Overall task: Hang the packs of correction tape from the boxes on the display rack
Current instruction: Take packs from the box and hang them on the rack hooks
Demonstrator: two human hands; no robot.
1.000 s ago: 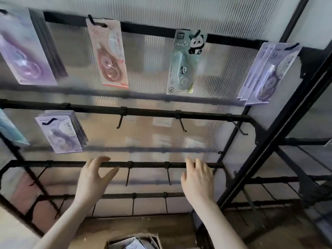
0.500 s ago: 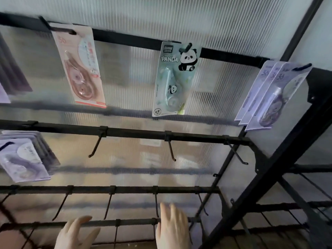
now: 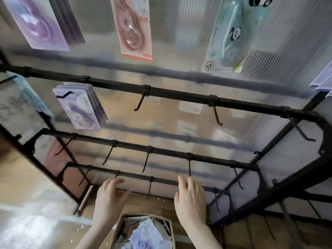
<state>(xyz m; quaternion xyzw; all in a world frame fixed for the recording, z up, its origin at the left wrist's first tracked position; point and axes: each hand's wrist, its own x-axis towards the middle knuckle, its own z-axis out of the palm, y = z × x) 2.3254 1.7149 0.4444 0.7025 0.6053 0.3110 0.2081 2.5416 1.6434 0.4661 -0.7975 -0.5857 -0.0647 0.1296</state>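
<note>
A black display rack (image 3: 179, 95) with bars and hooks fills the view. On it hang a purple pack (image 3: 36, 24) at top left, a pink pack (image 3: 133, 29), a panda pack (image 3: 231, 36) and a stack of purple packs (image 3: 80, 106) on the second bar. A cardboard box (image 3: 142, 234) with purple packs stands open at the bottom centre. My left hand (image 3: 109, 200) and my right hand (image 3: 190, 200) hover above the box, in front of the lowest bar, fingers straight and holding nothing.
More packs show at the left edge (image 3: 18, 103) and the right edge (image 3: 323, 79). Several bare hooks stick out from the second, third and lowest bars. A ribbed translucent panel (image 3: 179, 123) backs the rack. Wooden floor (image 3: 36, 194) lies below.
The view has tilted down, so the box is back in sight. Both hands have come off the rack bar and now sit lower, above the box.
</note>
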